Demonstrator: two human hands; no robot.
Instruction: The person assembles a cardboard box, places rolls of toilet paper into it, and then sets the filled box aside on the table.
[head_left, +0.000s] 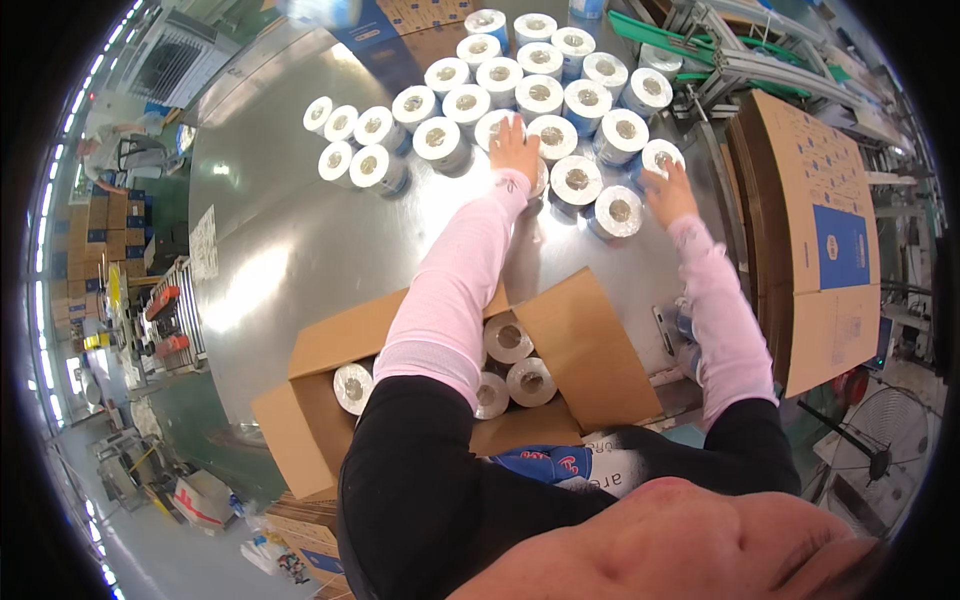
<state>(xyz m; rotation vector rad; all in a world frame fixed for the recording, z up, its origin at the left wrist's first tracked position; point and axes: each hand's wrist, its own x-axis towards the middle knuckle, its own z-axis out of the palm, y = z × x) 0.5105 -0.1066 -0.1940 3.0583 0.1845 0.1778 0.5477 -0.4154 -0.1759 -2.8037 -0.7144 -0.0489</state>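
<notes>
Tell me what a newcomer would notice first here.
The many white-topped rolls on the metal table would likely strike first. The left hand is on one mid-cluster, the right hand at one on the cluster's right edge. Nearer the body, an open cardboard box holds more rolls.

Factory packing area: metal desk point(330, 250) with paper rolls point(441, 142), open carton point(580, 345), flattened cartons point(832, 240) stacked, machine frame point(735, 78), cage fan point(880, 460), green floor point(205, 418), piled boxes point(105, 235).
</notes>
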